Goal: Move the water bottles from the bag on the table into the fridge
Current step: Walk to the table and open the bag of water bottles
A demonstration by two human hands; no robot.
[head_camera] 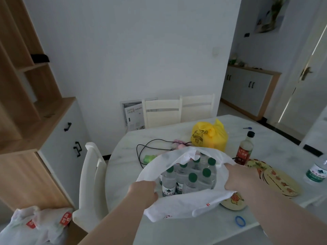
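Both hands grip the rim of a white plastic bag (178,209) and hold its mouth wide. The left hand (143,191) curls into the near-left edge and the right hand (238,177) clutches the right edge. The fingertips of both are buried in the plastic.

Inside the bag, water bottles (187,176) stand upright, packed close together. At least six green caps show, while the bag's wall hides the bottles' lower halves and any others behind them.

The bag sits near the front edge of a pale table (159,135). Behind it lie a knotted yellow bag (208,136) and a looping black cable (141,151). To the right stands a dark sauce bottle (245,149), its label too blurred to read. Beside it lies a painted flat fan (277,181), partly under the right forearm. One more bottle (316,172) is cut off at the right edge of the view.
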